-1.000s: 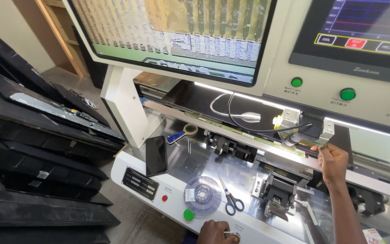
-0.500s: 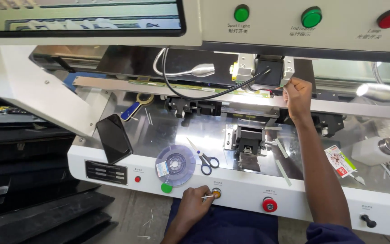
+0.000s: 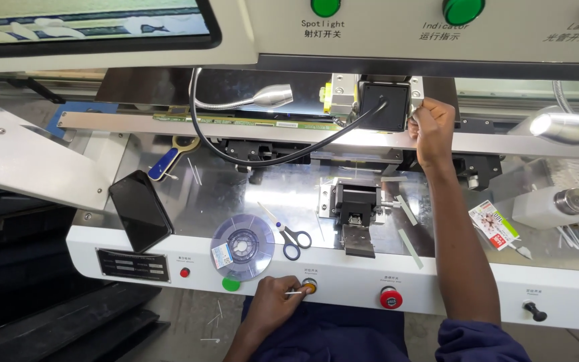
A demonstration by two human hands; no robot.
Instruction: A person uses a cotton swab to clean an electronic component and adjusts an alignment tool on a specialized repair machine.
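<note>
My left hand [image 3: 273, 303] rests on the white front panel of the machine, fingers closed on a thin white stick [image 3: 293, 292] whose tip is at the small orange button [image 3: 309, 286]. My right hand [image 3: 432, 127] reaches up to the long metal rail [image 3: 169, 124] and grips a small metal knob [image 3: 415, 110] on the right side of a black square block [image 3: 383, 106]. A black cable [image 3: 236, 153] loops from that block down to the left. Below it a black clamp unit [image 3: 356, 204] stands on the shiny plate.
On the plate lie blue-handled scissors [image 3: 294, 239], a clear reel disc [image 3: 242, 246], a black phone [image 3: 140, 210] and a blue-handled loop tool [image 3: 169, 157]. A red mushroom button [image 3: 390, 297] sits right of the orange one. Gooseneck lamps [image 3: 273, 96] [image 3: 566, 127], a white bottle [image 3: 544, 206] and a small packet [image 3: 494, 224] stand around.
The view has closed in on the machine. My right hand has shifted along the rail onto the knob beside the black block. My left hand stays at the orange button.
</note>
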